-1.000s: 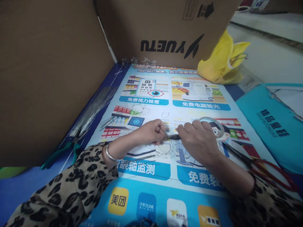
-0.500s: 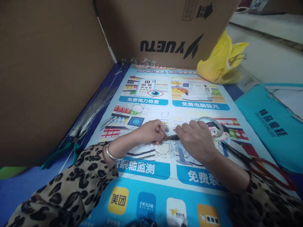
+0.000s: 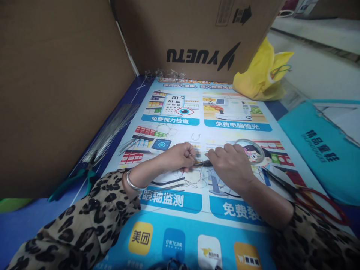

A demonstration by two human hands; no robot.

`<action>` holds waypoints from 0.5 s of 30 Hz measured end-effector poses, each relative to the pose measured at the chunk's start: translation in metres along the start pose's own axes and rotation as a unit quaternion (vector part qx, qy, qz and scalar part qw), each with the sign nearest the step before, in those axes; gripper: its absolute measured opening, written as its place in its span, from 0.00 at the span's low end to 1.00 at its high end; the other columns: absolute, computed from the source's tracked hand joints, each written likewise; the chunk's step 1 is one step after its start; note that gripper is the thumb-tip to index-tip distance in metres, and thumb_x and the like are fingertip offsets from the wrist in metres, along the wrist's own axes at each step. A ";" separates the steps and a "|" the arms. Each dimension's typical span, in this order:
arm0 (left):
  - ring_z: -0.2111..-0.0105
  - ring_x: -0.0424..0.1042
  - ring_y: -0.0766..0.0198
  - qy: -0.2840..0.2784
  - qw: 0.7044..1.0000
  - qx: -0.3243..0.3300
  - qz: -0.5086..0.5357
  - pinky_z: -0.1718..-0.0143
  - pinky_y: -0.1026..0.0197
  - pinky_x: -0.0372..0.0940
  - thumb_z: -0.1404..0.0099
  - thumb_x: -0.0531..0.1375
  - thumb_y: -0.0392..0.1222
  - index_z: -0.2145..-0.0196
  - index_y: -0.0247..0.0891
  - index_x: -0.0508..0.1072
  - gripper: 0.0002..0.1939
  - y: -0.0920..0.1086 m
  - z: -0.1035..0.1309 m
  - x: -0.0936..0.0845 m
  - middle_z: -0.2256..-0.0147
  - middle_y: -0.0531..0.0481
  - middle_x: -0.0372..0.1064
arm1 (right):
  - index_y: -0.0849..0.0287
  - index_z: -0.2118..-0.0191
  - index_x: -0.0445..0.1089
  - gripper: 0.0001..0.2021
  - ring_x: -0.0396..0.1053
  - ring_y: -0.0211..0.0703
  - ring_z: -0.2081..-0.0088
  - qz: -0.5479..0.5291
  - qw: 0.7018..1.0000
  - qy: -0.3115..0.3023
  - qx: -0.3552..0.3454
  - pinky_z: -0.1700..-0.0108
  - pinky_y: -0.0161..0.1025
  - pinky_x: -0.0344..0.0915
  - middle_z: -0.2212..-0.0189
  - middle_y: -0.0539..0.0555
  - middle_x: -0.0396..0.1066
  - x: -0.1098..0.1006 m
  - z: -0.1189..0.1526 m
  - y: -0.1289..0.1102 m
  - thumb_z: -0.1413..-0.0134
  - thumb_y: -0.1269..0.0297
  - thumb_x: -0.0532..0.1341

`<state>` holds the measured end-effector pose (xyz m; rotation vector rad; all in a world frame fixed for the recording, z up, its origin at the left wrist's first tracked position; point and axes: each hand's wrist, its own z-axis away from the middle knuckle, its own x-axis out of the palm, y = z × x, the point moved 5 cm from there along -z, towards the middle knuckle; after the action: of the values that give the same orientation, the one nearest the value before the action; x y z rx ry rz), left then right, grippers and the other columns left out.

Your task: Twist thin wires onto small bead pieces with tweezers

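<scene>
My right hand (image 3: pixel 232 163) is closed around a pair of pliers (image 3: pixel 203 164), its slim dark jaws pointing left and its handles hidden in the fist. Fingertips of my left hand (image 3: pixel 181 156) pinch thin wire (image 3: pixel 194 182) right at the tip of those jaws. Below both hands the wire spreads in a loose, roughly round shape just over the printed poster (image 3: pixel 180 130); how much of it is held is hard to make out. Beside my right hand lies a clear roll of tape (image 3: pixel 263 154), partly covered by the hand.
Red-handled scissors (image 3: pixel 317 198) lie by my right forearm. Green-handled pliers (image 3: pixel 74 182) and a bundle of straight wires (image 3: pixel 112 125) are at left. Cardboard walls (image 3: pixel 197 33) stand behind and left. A yellow bag (image 3: pixel 258 77) and a teal bag (image 3: pixel 315 146) sit at right.
Hardly anything differs. My right hand and the pliers have shifted very slightly left, while my left hand keeps its pinch in the same place.
</scene>
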<state>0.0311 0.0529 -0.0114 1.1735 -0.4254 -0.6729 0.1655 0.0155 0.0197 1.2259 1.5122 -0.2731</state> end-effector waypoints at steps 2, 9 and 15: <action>0.86 0.61 0.73 0.000 1.000 -0.001 -0.004 0.83 0.70 0.54 0.51 0.55 0.28 0.70 0.38 0.59 0.11 0.000 0.000 0.000 0.83 0.59 0.63 | 0.60 0.74 0.67 0.08 0.54 0.43 0.72 -0.006 1.000 -0.001 0.003 0.67 0.42 0.40 0.79 0.54 0.63 0.000 0.000 0.000 0.47 0.75 0.54; 0.86 0.61 0.73 0.009 1.000 -0.005 -0.008 0.83 0.70 0.54 0.50 0.55 0.28 0.70 0.38 0.59 0.11 -0.001 0.000 -0.001 0.83 0.59 0.63 | 0.60 0.74 0.67 0.08 0.56 0.43 0.72 -0.030 0.999 -0.026 0.018 0.68 0.42 0.39 0.80 0.55 0.65 0.004 0.001 0.001 0.49 0.75 0.54; 0.85 0.62 0.73 0.007 1.000 0.011 0.006 0.84 0.70 0.54 0.50 0.55 0.29 0.70 0.38 0.59 0.10 0.000 0.000 -0.002 0.82 0.59 0.64 | 0.58 0.73 0.67 0.07 0.58 0.45 0.74 -0.048 0.996 -0.063 0.037 0.68 0.41 0.38 0.80 0.54 0.66 0.008 0.002 0.001 0.50 0.75 0.54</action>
<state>0.0296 0.0538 -0.0118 1.1943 -0.4289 -0.6514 0.1692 0.0191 0.0125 1.1720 1.4641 -0.4663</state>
